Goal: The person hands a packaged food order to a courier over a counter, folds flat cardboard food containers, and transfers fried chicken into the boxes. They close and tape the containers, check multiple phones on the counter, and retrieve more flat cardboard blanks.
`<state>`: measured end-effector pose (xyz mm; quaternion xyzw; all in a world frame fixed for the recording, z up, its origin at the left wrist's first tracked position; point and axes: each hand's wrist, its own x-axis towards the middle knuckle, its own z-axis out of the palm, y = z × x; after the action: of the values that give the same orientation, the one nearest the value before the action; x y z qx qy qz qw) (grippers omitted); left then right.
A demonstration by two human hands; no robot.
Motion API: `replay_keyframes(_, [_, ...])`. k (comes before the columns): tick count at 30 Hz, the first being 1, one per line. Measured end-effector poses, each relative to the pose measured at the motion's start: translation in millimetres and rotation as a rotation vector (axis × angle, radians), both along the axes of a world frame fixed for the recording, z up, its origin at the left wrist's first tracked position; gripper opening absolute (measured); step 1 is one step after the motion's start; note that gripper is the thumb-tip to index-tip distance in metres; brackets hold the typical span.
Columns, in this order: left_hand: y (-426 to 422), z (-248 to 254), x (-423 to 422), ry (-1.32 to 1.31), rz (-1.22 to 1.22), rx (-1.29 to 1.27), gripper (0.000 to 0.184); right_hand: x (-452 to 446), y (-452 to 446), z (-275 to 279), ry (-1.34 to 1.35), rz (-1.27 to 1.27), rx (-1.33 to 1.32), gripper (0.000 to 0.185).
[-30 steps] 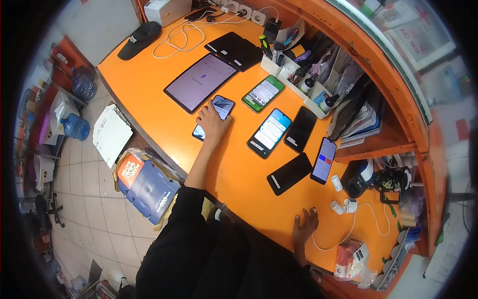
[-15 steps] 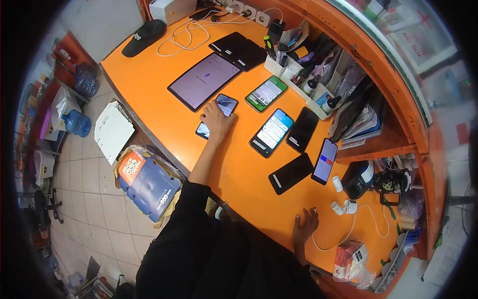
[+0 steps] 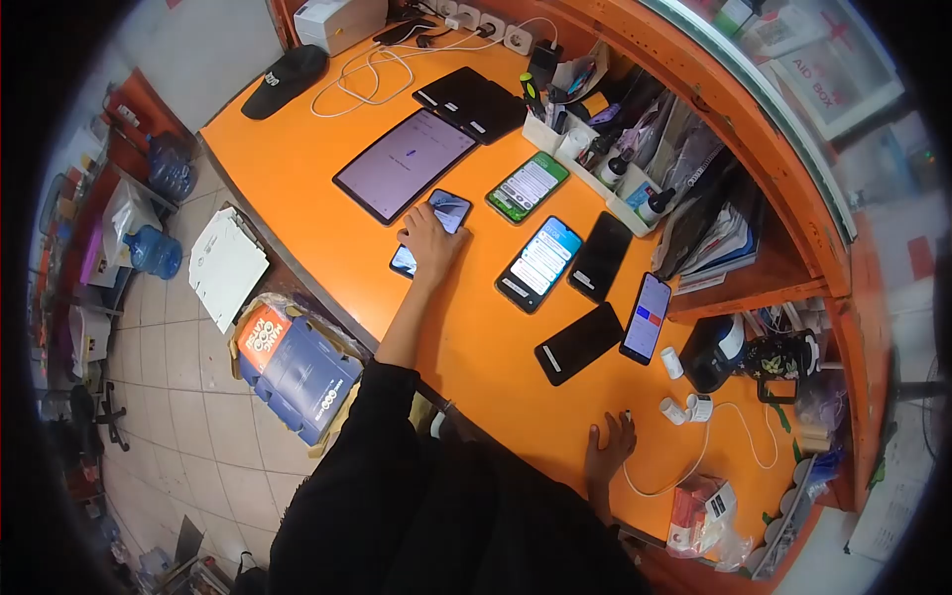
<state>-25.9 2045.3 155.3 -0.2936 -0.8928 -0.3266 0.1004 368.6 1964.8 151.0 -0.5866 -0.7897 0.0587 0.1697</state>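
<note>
My left hand (image 3: 433, 244) is closed over the middle of a smartphone (image 3: 451, 209) that lies on the orange table. Its thumb and fingers reach the phone's two long sides, and parts of the lit screen show above and below the hand. A tablet (image 3: 407, 164) with a pale lit screen lies just beyond. My right hand (image 3: 608, 451) rests at the table's near edge, its fingers loosely bent and apart. A tiny pale spot shows at a fingertip, too small to make out. White cylindrical containers (image 3: 672, 411) stand close to this hand.
Several other phones lie on the table, including a green-screened phone (image 3: 528, 186), a blue-screened phone (image 3: 539, 264) and a dark phone (image 3: 578, 344). A white organizer (image 3: 595, 178) lines the back. A thin white cable (image 3: 659, 493) loops beside a red-and-white package (image 3: 697, 516). A black cap (image 3: 286, 81) lies far left.
The view has shifted very slightly. Both hands keep the same place and pose, and the phones and tablet have not moved on the table.
</note>
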Motion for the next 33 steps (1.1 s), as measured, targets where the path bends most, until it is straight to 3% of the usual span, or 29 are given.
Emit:
replay_keyframes(27, [12, -18, -9, 0.074, -0.049, -0.102, 0.055, -1, 0, 4, 0.056, -0.012, -0.038, 0.03])
replay_keyframes(29, [23, -22, -20, 0.141, -0.196, 0.086, 0.062, -1, -1, 5, 0.063, -0.01, -0.037, 0.03])
replay_keyframes(30, [24, -19, -28, 0.027, -0.373, 0.184, 0.068, -1, -1, 4, 0.06, -0.01, -0.028, 0.03])
replay_keyframes(31, [23, -24, -34, 0.025, -0.377, 0.19, 0.068, -1, -1, 3, 0.057, -0.01, -0.017, 0.03])
replay_keyframes(33, [28, -33, -39, -0.035, -0.365, -0.03, 0.068, -1, -1, 0, 0.059, -0.01, 0.003, 0.03])
